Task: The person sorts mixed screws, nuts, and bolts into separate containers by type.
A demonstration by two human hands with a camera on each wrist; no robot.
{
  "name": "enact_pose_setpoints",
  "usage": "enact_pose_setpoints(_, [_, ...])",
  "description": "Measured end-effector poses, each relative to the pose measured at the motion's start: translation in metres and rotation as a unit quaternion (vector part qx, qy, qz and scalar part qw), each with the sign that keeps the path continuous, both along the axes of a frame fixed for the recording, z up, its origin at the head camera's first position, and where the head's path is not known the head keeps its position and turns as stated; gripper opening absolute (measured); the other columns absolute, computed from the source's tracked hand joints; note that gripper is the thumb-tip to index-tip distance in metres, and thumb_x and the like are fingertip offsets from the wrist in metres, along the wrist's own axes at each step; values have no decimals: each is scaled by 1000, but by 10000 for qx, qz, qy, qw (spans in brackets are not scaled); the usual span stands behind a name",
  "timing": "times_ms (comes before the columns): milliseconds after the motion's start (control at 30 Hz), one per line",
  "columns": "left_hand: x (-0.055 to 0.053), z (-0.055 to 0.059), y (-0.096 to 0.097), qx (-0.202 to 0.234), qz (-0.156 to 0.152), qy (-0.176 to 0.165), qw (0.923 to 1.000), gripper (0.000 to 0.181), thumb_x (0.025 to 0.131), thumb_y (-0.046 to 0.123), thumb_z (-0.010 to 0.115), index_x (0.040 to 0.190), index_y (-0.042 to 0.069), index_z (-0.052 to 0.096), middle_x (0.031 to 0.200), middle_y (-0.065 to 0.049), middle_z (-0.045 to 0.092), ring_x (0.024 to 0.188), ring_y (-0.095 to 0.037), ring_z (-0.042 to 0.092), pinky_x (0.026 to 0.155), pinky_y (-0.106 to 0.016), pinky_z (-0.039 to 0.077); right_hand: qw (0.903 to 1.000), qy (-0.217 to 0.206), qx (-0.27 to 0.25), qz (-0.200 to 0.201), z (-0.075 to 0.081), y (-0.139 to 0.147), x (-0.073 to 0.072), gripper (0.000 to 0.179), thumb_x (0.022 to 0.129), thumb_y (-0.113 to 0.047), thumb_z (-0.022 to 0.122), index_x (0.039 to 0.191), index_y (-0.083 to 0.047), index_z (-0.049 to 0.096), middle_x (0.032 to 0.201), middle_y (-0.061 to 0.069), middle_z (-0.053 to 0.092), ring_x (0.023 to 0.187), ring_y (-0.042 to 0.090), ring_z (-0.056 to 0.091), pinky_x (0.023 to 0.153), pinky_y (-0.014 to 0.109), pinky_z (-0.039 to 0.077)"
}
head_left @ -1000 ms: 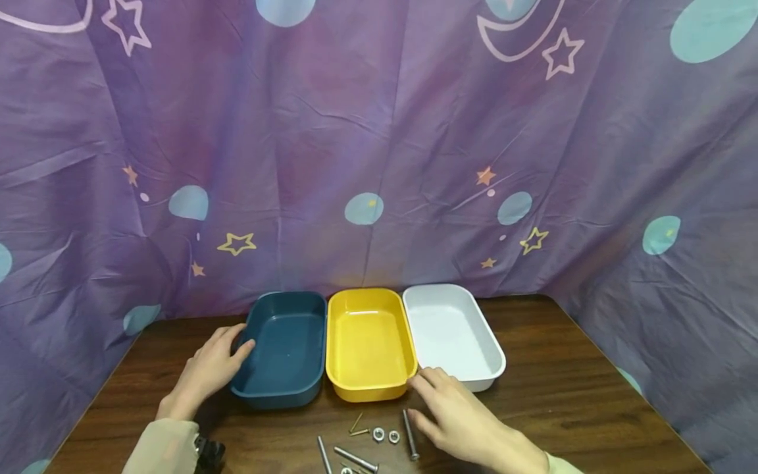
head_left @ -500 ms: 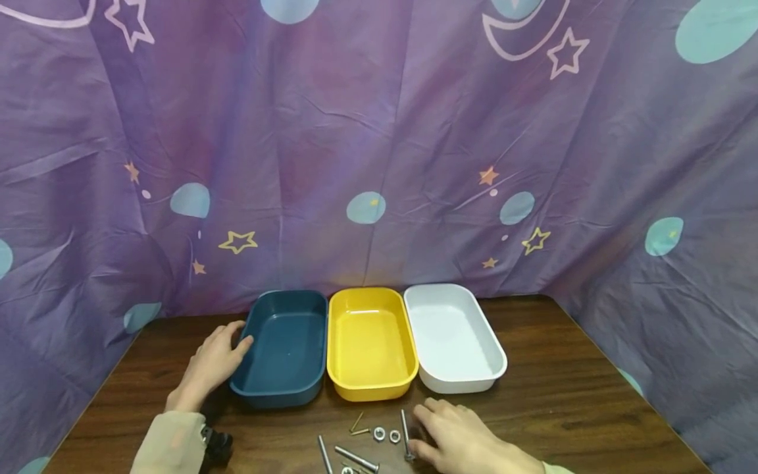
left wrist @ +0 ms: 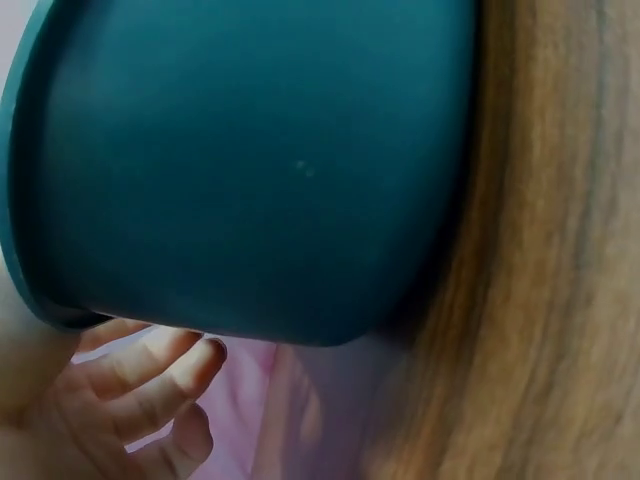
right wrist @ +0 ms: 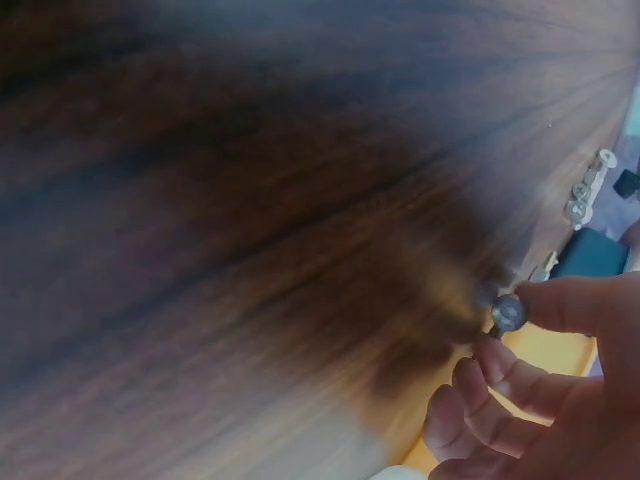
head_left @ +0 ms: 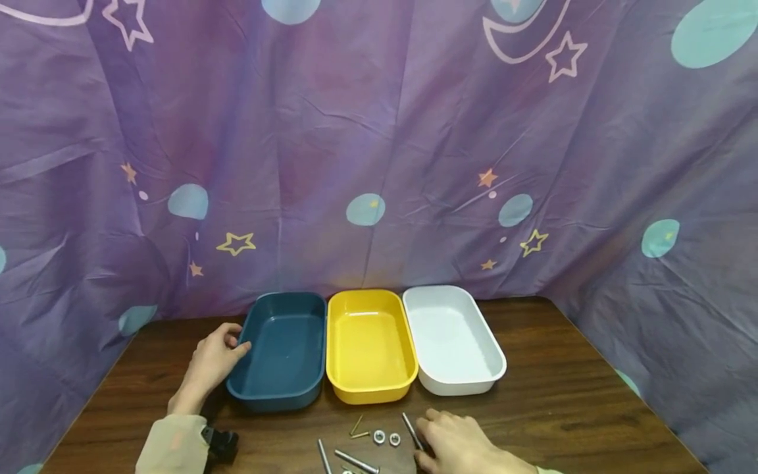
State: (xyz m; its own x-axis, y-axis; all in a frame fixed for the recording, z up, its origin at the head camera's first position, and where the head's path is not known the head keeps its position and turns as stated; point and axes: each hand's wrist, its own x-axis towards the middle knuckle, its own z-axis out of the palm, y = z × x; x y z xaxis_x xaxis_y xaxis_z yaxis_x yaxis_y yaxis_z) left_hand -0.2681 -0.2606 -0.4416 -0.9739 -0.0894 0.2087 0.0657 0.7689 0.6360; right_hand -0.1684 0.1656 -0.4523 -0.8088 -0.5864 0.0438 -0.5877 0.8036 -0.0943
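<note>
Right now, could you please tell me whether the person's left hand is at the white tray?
No, the head view shows the left hand at the rim of the blue tray.

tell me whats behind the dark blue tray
Behind the dark blue tray, the purple curtain rises. It hides the back edge of the table there, so anything low down between tray and curtain cannot be seen.

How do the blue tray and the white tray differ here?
The blue tray is dark, the white tray pale. The blue tray is leftmost, the white tray rightmost. The left hand holds the blue tray; no hand touches the white tray. Both stand empty with rounded corners.
</note>
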Motion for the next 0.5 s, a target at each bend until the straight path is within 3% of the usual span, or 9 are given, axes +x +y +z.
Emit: enact_pose_setpoints(500, [-1,-5,-1,485,74,-267,9984,33,92,20,66,112,-4,55,90,-13,61,82,-28,58,74,-44,45,9985,-304,-421,-181,1,5,-4,26,70,-23,76,69,-24,50,70,-14,39,56,7,41,46,31,32])
